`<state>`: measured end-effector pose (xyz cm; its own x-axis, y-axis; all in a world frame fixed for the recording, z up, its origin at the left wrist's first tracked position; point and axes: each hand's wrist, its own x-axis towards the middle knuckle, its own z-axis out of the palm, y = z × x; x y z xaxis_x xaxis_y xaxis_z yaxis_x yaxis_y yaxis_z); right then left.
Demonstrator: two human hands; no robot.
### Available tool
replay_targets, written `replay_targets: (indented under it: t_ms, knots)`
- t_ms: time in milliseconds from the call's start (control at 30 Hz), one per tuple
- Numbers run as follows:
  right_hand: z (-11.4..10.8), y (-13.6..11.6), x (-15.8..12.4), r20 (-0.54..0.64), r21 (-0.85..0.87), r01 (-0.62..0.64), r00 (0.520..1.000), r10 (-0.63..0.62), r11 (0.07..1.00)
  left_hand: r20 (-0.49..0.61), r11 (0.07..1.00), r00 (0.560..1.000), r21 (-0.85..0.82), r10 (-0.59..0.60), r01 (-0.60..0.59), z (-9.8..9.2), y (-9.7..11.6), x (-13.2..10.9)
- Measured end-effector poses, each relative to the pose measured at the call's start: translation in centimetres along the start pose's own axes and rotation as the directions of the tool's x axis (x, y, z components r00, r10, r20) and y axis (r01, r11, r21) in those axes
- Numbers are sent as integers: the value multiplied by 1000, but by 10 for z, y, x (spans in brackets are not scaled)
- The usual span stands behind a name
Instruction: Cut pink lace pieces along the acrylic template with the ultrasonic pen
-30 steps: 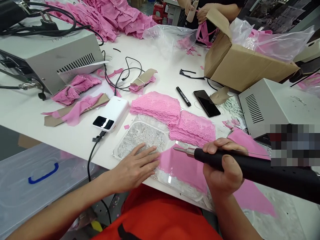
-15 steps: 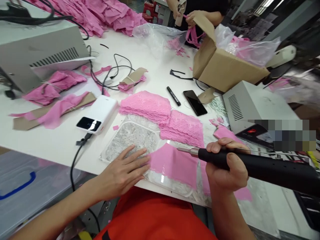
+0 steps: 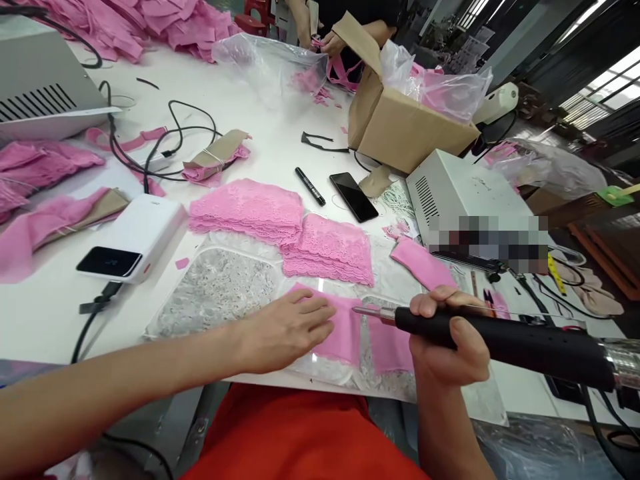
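My left hand lies flat with fingers stretched out over the left part of a pink fabric piece at the table's front edge. My right hand is wrapped around a thick black pen-shaped tool with a tapered metal tip. That tip points left, over the right side of the fabric piece; whether it touches cannot be made out. Another pink fabric piece lies just right, partly behind my right hand. Beyond my hands stand two stacks of pink lace fabric, a left stack and a right stack.
On the left are a white power bank with a cable and a grey machine box. A marker, a phone, a second grey box and a cardboard box stand farther right. Another person's hands work behind.
My left hand has moved right, from the fabric's left edge to farther over it. The view has swung right. My right hand keeps its hold on the tool.
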<state>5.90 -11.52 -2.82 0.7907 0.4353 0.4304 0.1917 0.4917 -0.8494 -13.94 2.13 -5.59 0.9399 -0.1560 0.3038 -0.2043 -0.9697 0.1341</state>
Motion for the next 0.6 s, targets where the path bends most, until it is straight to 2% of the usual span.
replay_targets:
  t_ms: [167, 367, 600]
  knots:
    - [-8, 1, 8, -28, 15, -18, 999, 18, 1000, 66, 998, 996, -40, 60, -58, 7, 2, 24]
    - [-12, 5, 10, -24, -1, -2, 1000, 2, 1000, 62, 998, 997, -35, 51, -49, 15, 5, 23]
    - [-17, 4, 12, -65, 19, 12, 998, -11, 1000, 115, 1000, 993, -13, 3, -2, 9, 8, 26]
